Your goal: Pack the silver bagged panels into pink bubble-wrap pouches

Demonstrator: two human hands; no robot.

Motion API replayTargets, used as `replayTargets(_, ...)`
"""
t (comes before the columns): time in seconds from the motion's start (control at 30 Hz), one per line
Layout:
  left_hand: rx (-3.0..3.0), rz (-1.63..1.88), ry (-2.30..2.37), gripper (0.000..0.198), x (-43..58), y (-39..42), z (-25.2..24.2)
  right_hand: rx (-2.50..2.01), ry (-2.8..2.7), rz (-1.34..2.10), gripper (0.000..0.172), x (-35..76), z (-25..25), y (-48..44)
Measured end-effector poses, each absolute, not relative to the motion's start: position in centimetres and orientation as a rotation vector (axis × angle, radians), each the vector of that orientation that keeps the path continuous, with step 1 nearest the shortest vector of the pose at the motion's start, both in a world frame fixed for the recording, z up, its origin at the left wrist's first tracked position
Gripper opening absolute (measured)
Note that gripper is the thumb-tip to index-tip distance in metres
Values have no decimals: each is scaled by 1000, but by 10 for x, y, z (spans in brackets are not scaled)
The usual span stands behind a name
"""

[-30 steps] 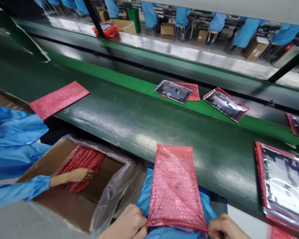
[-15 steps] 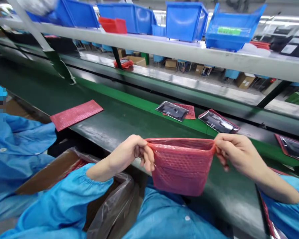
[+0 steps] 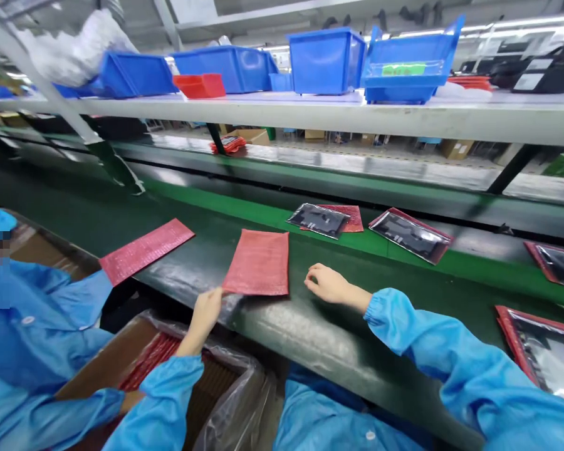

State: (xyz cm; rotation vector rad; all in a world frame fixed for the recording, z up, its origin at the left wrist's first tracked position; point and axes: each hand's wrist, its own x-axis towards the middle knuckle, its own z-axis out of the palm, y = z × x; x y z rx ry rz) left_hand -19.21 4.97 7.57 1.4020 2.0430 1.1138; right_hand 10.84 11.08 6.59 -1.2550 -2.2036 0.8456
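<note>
A red bubble-wrap bag (image 3: 259, 263) lies flat on the dark green conveyor belt (image 3: 319, 351), in front of me. My left hand (image 3: 208, 310) pinches its near left corner. Just to the right of the bag, apart from it, my right hand (image 3: 329, 285) hovers over the belt. Its fingers are loosely curled, with a gap at the thumb and nothing in them. Beyond it, on the green strip, lie a dark part in a clear bag (image 3: 318, 219) on a red bag (image 3: 350, 216), and another bagged dark part (image 3: 408, 233).
To the left, another red bag (image 3: 146, 250) lies near a co-worker in blue (image 3: 42, 313). Below the belt edge, a lined carton (image 3: 117, 357) holds red bags. More bagged dark parts (image 3: 545, 344) lie at right. A shelf (image 3: 263, 111) with blue bins (image 3: 326, 62) spans above.
The red bag has gone from being held up, stretched at its mouth between both hands, to lying on the belt further left. My right hand has let go; my left still grips a corner.
</note>
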Motion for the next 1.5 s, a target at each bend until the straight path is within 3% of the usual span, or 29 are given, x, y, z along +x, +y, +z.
replayTargets(0.17, 1522, 900, 2040, 47, -184, 1, 34, -1625, -1857, 975, 14, 144, 32, 160)
replayTargets(0.33, 1875, 980, 1884, 47, -117, -11, 9, -1856, -1449, 1085, 20, 184, 18, 232)
replayTargets(0.57, 2203, 1092, 2059, 46, -83, 2, -30, -1859, -1095, 1371, 33, 153, -3, 297)
replayTargets(0.9, 2232, 1075, 2028, 45, -94, -7, -40, -1768, -1041, 1429, 26, 117, 20, 309)
replayTargets(1.17, 2111, 907, 1821, 45, -95, 11, -40, -1418, -1005, 1351, 10, 181, 61, 213)
replayTargets(1.4, 2239, 686, 1858, 22, -80, 186, 12, -1411, -862, 1216, 28, 284, 30, 48)
replayTargets(1.5, 2274, 585, 1827, 34, -74, 259, 20, -1527, -636, 1194, 31, 314, 10, -24)
